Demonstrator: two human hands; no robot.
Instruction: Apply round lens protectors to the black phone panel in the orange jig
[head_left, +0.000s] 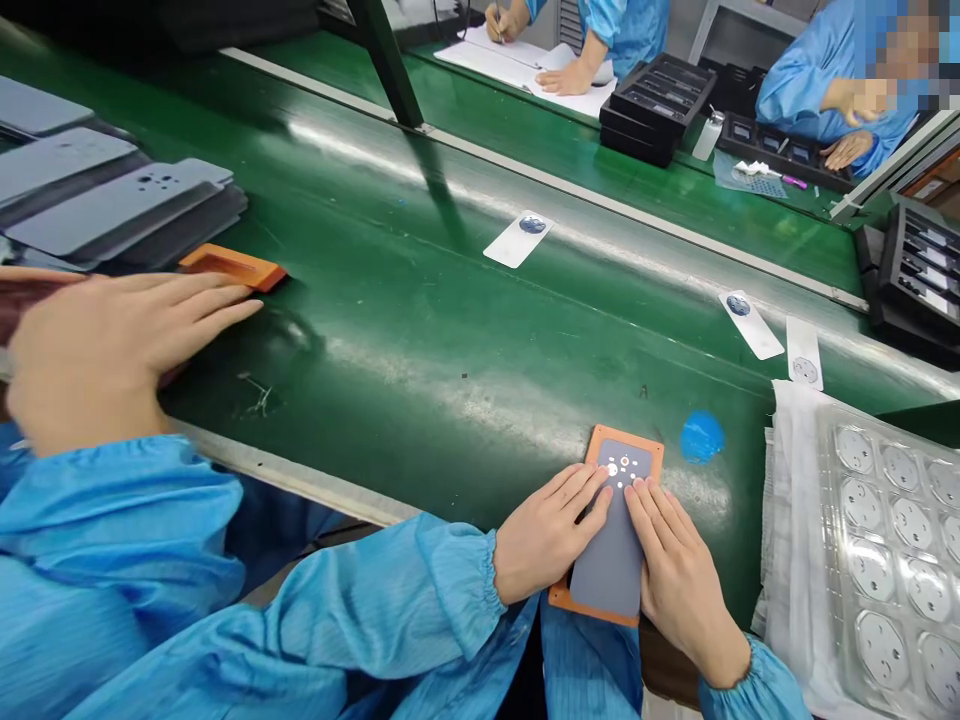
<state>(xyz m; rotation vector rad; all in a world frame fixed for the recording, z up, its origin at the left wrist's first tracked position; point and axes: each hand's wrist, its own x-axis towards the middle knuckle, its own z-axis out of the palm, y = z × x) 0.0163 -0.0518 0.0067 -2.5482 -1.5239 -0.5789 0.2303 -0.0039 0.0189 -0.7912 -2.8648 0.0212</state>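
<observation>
An orange frame (646, 447) lies at the table's front edge with a dark grey flat panel (611, 560) set in it. Near its top end the panel has several small holes and white spots. My left hand (553, 532) rests over the panel's left side, its fingertips beside the holes. On the right side lies my right hand (675, 570), fingers stretched along the panel and frame edge. Both hands press flat, fingers extended, with nothing gripped between them.
A co-worker's hand (112, 340) is at the left by another orange frame (232, 267) and stacked grey panels (120, 210). White cards (517, 240) and a blue spot (702, 437) lie on the green surface. A clear tray (844, 600) of round parts stands right. People work across.
</observation>
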